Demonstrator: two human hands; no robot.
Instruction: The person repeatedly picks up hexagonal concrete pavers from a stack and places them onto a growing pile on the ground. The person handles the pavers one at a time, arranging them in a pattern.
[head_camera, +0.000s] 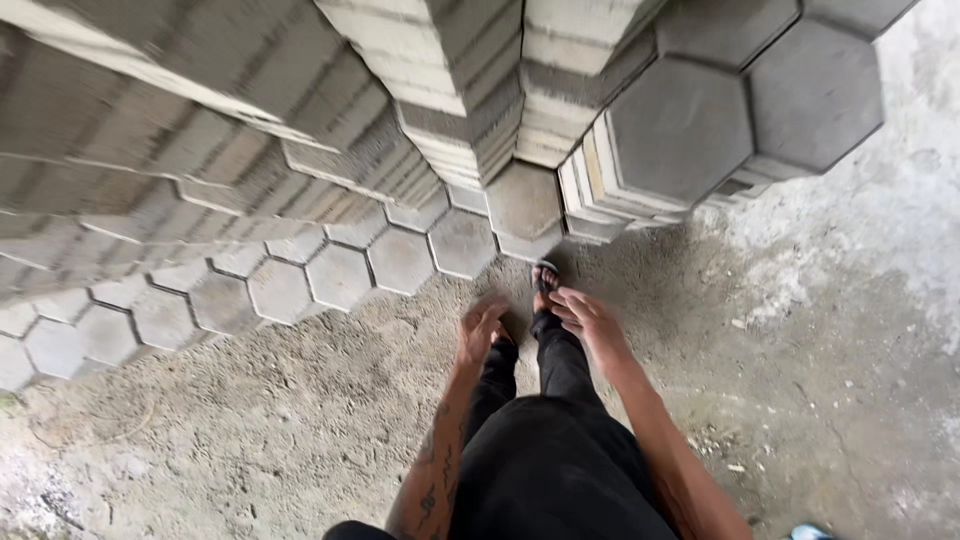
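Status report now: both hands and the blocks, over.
Left hand open, empty. Right hand open, empty. Grey hexagonal concrete paving blocks ahead, untouched. Nothing between.

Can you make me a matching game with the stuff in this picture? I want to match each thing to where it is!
Things:
1. left hand
2. right hand
3. stacked hexagon blocks
4. flat hexagon pavers

Places:
A. piled high at the top
B. lying in one layer on the ground, left
C. empty, by the right leg
D. empty, by the left knee

Pairs: 1-D, 2-C, 3-A, 4-B
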